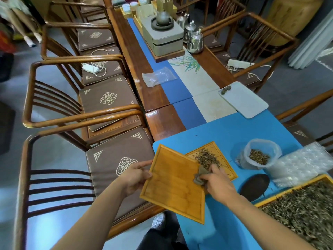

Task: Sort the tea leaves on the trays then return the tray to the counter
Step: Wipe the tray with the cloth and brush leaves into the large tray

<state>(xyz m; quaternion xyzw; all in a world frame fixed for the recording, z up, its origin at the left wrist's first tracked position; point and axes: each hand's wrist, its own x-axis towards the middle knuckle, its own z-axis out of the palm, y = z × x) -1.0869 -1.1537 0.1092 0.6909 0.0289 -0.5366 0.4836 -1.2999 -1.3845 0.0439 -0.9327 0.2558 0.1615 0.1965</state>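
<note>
My left hand (136,178) grips the left edge of an empty bamboo tray (173,188), held tilted over the table's front left corner. My right hand (217,183) pinches a grey-brown cloth (201,175) against that tray's right side. Behind it a second bamboo tray (221,156) lies flat on the blue mat with a pile of tea leaves (207,157). A large bamboo tray (270,200) full of tea leaves (306,208) sits at the lower right.
A clear bag of tea leaves (259,156), a dark oval dish (254,186) and bubble wrap (302,163) lie to the right. A white tray (245,101) lies further back. Wooden chairs (108,159) line the left side. Teaware (163,33) stands at the far end.
</note>
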